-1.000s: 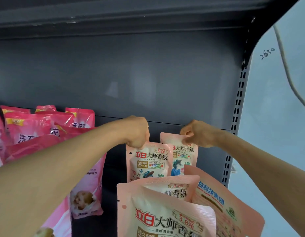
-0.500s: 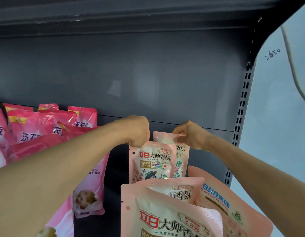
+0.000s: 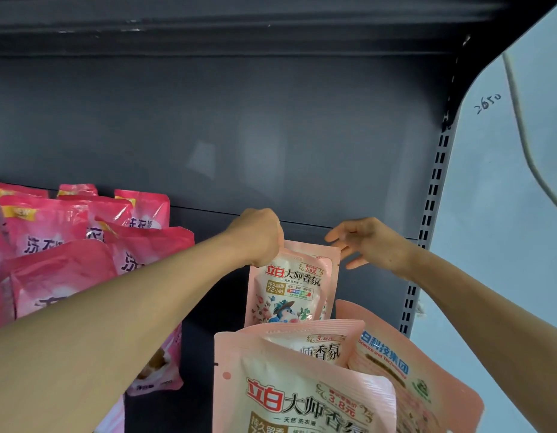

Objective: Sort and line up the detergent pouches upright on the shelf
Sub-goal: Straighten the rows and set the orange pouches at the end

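While left hand (image 3: 258,237) pinches the top of the rear peach pouch (image 3: 291,289), upright w/ another tucked behind near the shelf's (image 3: 364,276) back right, right hand (image 3: 369,242) hangs spread, empty. Front peach pouches (image 3: 302,385) lean, unsorted; pink pouches (image 3: 83,245) at left untidy.

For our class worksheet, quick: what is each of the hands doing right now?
Left hand: closed, gripping the top edge of the upright peach pouch.
Right hand: open, fingers spread beside the pouch's top right corner, holding nothing.
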### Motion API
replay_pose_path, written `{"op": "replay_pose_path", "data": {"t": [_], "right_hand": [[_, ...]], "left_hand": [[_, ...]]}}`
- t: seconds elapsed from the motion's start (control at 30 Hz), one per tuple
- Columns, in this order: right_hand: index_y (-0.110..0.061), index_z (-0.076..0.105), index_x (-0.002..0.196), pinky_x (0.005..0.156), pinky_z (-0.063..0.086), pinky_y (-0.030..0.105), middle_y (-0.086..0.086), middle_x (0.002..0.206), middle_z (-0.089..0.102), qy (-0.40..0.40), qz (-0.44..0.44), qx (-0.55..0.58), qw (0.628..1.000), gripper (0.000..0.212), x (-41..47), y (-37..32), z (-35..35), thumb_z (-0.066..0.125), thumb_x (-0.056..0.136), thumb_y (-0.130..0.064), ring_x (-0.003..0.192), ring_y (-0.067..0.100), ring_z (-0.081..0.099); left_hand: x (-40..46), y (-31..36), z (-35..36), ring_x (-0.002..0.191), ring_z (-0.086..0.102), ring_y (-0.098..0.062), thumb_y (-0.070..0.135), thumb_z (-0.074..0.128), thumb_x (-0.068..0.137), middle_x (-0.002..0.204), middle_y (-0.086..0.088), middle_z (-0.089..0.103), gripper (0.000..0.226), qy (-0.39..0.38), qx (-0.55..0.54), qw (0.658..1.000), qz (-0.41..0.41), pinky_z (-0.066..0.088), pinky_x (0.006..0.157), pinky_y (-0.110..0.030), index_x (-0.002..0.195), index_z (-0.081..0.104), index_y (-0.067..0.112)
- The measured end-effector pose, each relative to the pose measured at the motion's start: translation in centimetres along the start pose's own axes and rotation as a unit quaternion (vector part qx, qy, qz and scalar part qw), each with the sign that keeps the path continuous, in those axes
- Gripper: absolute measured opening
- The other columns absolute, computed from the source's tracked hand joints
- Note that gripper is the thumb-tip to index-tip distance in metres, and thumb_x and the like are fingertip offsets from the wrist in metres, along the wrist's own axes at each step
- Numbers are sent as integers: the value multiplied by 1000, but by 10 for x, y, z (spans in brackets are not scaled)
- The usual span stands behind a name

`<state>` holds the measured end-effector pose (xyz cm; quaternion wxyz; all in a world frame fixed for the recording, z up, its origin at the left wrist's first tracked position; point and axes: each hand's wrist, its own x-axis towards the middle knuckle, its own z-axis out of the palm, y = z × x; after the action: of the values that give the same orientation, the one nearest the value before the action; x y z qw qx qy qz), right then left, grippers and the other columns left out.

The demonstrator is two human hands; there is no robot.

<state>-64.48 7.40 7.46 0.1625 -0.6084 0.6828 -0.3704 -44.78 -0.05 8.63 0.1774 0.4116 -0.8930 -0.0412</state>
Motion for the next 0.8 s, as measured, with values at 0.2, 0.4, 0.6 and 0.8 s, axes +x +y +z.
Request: {"op": "replay_pose_path", "data": {"t": [0.2, 0.4, 0.6, 0.8], "right_hand": [[-16, 62, 98, 77, 55, 35, 7, 95, 69, 0, -1, 4, 1000, 26, -7, 6, 4, 37, 100, -9, 84, 16, 67], [-17, 60, 108, 80, 44, 21, -6, 107, 62, 68, -42, -11, 997, 16, -16, 1, 8, 49, 97, -21, 108, 12, 57], [-23, 70, 78, 110, 26, 38, -6, 140, 40, 52, -65, -129, 988, 10, -26, -5, 12, 67, 85, -29, 135, 14, 28], [-30, 65, 70, 106, 30, 35, -7, 141, 39, 66, -66, -141, 986, 16, -29, -10, 16, 66, 86, -27, 133, 16, 32]], "left_hand": [[2, 3, 10, 100, 60, -26, -3, 49, 90, 105, -8, 68, 28, 15, -46, 999, 19, 53, 84, -35, 103, 72, 7], [3, 0, 12, 86, 59, -21, -7, 52, 86, 102, -5, 69, 32, 13, -88, 996, 9, 45, 65, -26, 97, 73, 15], [2, -1, 15, 91, 63, -25, -7, 51, 86, 105, -8, 68, 32, 7, -131, 991, -10, 51, 68, -29, 103, 72, 11], [0, -4, 15, 86, 63, -24, -10, 52, 84, 105, -10, 68, 35, 2, -153, 988, -27, 52, 58, -27, 105, 71, 9]]}}
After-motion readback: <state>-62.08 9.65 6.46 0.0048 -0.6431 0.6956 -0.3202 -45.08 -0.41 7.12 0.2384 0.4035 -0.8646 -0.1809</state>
